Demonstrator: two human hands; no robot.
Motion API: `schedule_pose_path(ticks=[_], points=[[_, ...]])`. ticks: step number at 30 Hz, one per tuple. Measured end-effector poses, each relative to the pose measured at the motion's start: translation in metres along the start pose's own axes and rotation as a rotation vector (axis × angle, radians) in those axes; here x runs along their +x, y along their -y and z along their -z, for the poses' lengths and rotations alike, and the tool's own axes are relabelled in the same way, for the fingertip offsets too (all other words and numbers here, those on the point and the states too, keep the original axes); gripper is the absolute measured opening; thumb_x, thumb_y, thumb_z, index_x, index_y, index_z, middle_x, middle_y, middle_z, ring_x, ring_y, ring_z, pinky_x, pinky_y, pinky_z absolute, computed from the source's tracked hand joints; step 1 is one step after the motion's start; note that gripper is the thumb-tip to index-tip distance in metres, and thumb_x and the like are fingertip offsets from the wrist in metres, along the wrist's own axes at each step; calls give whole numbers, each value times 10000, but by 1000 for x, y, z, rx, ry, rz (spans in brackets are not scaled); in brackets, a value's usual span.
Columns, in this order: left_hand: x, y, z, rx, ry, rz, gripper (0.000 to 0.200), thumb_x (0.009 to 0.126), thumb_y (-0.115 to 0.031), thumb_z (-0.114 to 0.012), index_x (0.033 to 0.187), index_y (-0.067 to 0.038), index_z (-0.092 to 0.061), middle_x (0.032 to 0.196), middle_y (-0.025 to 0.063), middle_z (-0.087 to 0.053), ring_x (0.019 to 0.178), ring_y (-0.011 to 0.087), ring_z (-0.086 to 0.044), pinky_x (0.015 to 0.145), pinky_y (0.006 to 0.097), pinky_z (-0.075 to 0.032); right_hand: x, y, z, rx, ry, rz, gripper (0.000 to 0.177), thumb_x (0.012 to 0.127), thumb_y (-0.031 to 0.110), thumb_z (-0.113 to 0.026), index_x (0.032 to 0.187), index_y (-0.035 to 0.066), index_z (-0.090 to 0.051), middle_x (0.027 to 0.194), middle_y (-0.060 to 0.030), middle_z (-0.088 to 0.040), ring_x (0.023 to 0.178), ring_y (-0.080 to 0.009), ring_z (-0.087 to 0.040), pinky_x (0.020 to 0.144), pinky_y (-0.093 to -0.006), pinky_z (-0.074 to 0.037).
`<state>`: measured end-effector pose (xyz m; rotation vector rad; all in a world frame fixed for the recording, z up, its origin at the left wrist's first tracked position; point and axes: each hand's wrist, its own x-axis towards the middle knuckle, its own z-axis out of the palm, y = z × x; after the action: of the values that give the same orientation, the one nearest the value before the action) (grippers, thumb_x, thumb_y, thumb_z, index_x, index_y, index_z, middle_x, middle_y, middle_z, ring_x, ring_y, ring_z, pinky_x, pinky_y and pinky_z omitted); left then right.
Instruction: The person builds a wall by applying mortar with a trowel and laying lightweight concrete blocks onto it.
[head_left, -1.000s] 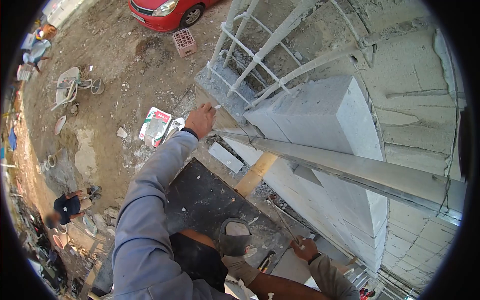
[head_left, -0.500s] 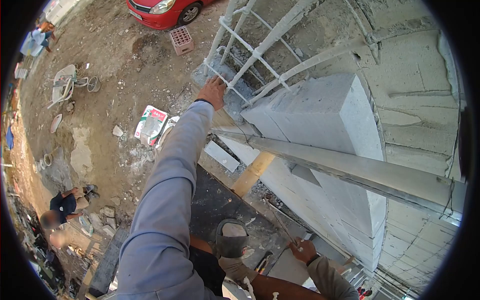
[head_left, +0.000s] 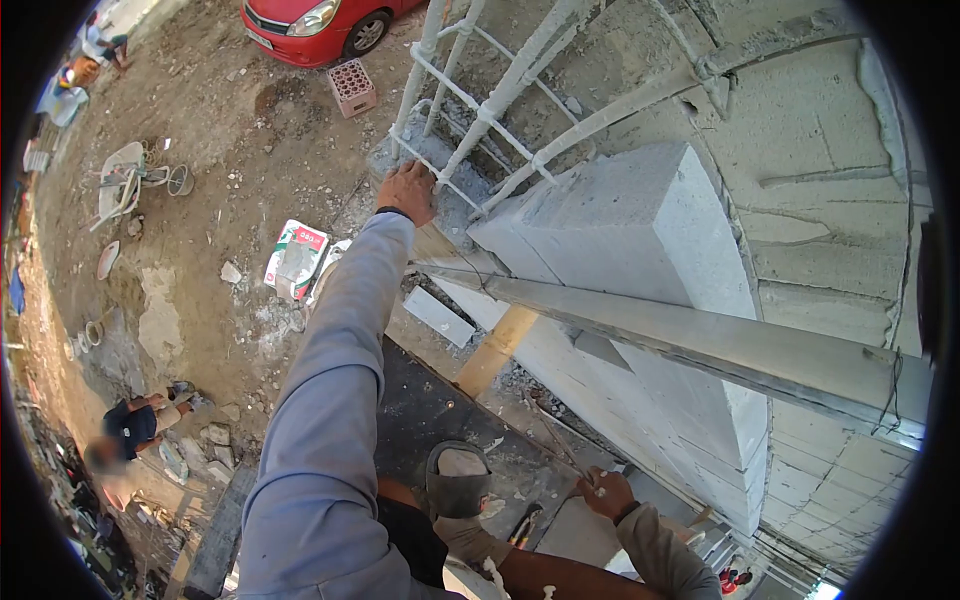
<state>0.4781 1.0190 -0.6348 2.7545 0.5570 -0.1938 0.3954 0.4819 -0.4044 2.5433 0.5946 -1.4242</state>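
My left hand (head_left: pixel 408 192) rests on the top edge of a rough concrete column (head_left: pixel 462 222), its fingers laid over the edge beside a mortar-caked rebar cage (head_left: pixel 482 112) that rises from it. Low on the right, my right hand (head_left: pixel 606 494) has its fingers closed round a thin, straight rod (head_left: pixel 556 438) that slants up and to the left. A pair of pliers-like cutters (head_left: pixel 524 526) lies near my leg on the dark platform board (head_left: pixel 425 405).
A long metal beam (head_left: pixel 690 333) crosses beside a pale block wall (head_left: pixel 610 225). Below on the dirt are a printed sack (head_left: pixel 296 255), a wheelbarrow (head_left: pixel 122 182), a plastic crate (head_left: pixel 352 88) and a red car (head_left: pixel 318 28). Another person (head_left: pixel 135 425) is at the lower left.
The whole view has shifted slightly, with the column and wall now a little further left. My left hand stays on the column and my right hand keeps the rod.
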Motion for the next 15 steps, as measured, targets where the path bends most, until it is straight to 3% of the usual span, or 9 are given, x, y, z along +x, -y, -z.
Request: schedule_pose_path(ticks=[2, 4, 7, 9, 10, 12, 15], points=[[-17, 6, -15, 19, -30, 5, 518, 753, -249, -601, 1255, -127, -563, 1330, 147, -469, 1237, 315, -434, 1042, 442, -344, -3, 3, 5, 3, -28, -3, 421, 892, 424, -510, 878, 15, -607, 688, -242, -615, 693, -429, -617, 668, -512, -481], [-42, 10, -29, 66, -309, 1, 484, 792, -230, -583, 1245, -63, -549, 1317, 177, -473, 1250, 337, -417, 1057, 472, -319, -6, 8, 11, 13, -76, 2, 406, 894, 414, -509, 880, 19, -605, 681, -240, -613, 689, -429, -617, 668, -513, -482], [-90, 7, -11, 149, -236, 56, 502, 807, -231, -598, 1262, -34, -523, 1314, 199, -468, 1264, 355, -401, 1075, 491, -289, -16, 22, 18, 44, -183, 148, 361, 889, 374, -526, 890, 20, -599, 655, -226, -608, 655, -425, -614, 634, -508, -486], [-112, 21, -9, -90, -350, 167, 532, 828, -269, -629, 1279, -18, -499, 1322, 225, -454, 1270, 376, -392, 1084, 482, -282, -19, 36, 23, 102, -224, 223, 307, 878, 322, -550, 909, 19, -590, 647, -224, -602, 624, -423, -608, 596, -501, -486], [-115, 25, 5, -82, -363, 161, 532, 828, -269, -629, 1279, -18, -499, 1322, 225, -454, 1270, 376, -392, 1084, 482, -282, -20, 42, 24, 106, -238, 230, 307, 878, 322, -550, 909, 19, -590, 647, -224, -602, 624, -423, -608, 596, -501, -486], [-129, 30, 50, -375, -550, 149, 587, 834, -326, -646, 1284, 12, -480, 1345, 244, -431, 1275, 401, -379, 1079, 483, -288, -22, 55, 25, 128, -397, 381, 258, 861, 270, -584, 901, 14, -583, 656, -210, -600, 613, -423, -603, 570, -501, -482], [-124, 15, 173, -519, -789, 14, 688, 841, -414, -658, 1323, 25, -440, 1355, 261, -413, 1284, 389, -377, 1071, 442, -307, -45, 109, 60, 231, -447, 377, 231, 857, 236, -596, 901, 11, -567, 637, -188, -577, 587, -408, -594, 568, -479, -481]])
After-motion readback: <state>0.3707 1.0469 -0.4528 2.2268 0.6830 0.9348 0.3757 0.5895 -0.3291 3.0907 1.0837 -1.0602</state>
